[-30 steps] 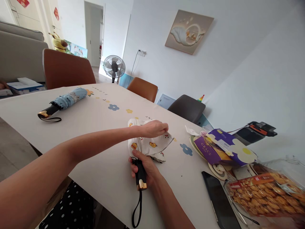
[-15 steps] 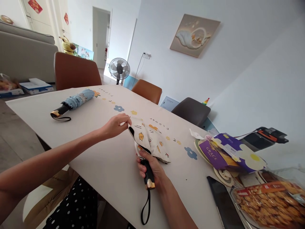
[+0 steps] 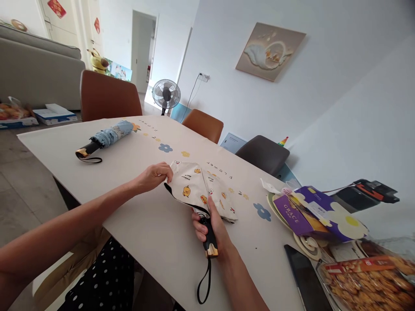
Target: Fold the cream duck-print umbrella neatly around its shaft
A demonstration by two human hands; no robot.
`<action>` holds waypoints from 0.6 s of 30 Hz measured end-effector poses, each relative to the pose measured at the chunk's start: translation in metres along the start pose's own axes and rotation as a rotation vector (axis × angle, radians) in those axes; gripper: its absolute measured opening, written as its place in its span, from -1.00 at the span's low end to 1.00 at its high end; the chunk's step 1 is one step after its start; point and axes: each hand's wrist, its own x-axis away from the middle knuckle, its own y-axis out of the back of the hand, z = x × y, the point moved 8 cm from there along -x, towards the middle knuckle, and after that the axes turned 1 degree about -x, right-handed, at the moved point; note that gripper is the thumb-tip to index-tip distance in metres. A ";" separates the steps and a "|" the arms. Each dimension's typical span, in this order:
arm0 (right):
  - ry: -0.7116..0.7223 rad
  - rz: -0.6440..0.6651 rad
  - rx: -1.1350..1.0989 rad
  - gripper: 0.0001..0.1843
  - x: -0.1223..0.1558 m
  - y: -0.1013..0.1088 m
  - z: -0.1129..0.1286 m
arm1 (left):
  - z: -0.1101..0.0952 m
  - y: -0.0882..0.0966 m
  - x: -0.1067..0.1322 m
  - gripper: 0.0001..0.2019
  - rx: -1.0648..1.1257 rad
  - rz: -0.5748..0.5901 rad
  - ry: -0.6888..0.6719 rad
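Note:
A folding umbrella with white fabric (image 3: 194, 190) printed with small yellow ducks lies on the cream table (image 3: 145, 233). My right hand (image 3: 212, 224) is closed round its black, gold-tipped handle (image 3: 210, 242), thumb raised against the fabric; a black wrist strap hangs over the table edge. My left hand (image 3: 154, 176) pinches a fold of the fabric at its left edge and holds it stretched out to the left.
A second, pale blue folded umbrella (image 3: 105, 137) lies at the far left of the table. To the right are a purple box (image 3: 311, 209) on a plate, a black phone (image 3: 304, 280) and a clear tray of snacks (image 3: 372, 280). Brown chairs (image 3: 106, 97) stand round the table.
My left hand moved from the far right side of the fabric across to its left edge and pulled a fold out leftward. The right hand kept the handle.

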 end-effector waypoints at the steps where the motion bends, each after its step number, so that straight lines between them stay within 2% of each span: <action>1: 0.004 -0.044 0.043 -0.50 0.001 0.001 0.000 | 0.001 -0.005 0.000 -0.76 -0.040 0.055 -0.023; 3: 0.032 -0.128 0.124 -0.61 0.005 0.004 0.000 | 0.007 -0.013 0.001 -0.76 -0.127 0.156 -0.053; 5: 0.073 -0.182 0.185 -0.67 0.007 0.005 0.000 | 0.015 -0.017 0.002 -0.76 -0.210 0.194 -0.045; 7: 0.103 -0.206 0.239 -0.69 0.007 0.005 -0.001 | 0.025 -0.013 0.001 -0.76 -0.247 0.128 0.041; 9: 0.128 -0.213 0.288 -0.69 0.006 0.005 -0.002 | 0.027 -0.007 0.000 -0.73 -0.221 -0.005 0.141; 11: 0.144 -0.219 0.338 -0.71 0.005 0.004 -0.003 | 0.013 -0.009 -0.002 -0.70 -0.156 -0.108 0.145; 13: 0.150 -0.229 0.388 -0.74 0.005 0.001 -0.005 | -0.013 -0.024 -0.004 -0.69 -0.091 -0.122 0.028; 16: 0.199 -0.265 0.424 -0.77 0.009 -0.005 -0.003 | -0.049 -0.064 -0.010 -0.60 -0.107 0.001 -0.120; 18: 0.230 -0.283 0.436 -0.75 0.011 -0.007 -0.001 | -0.056 -0.088 -0.016 -0.52 -0.178 0.073 -0.111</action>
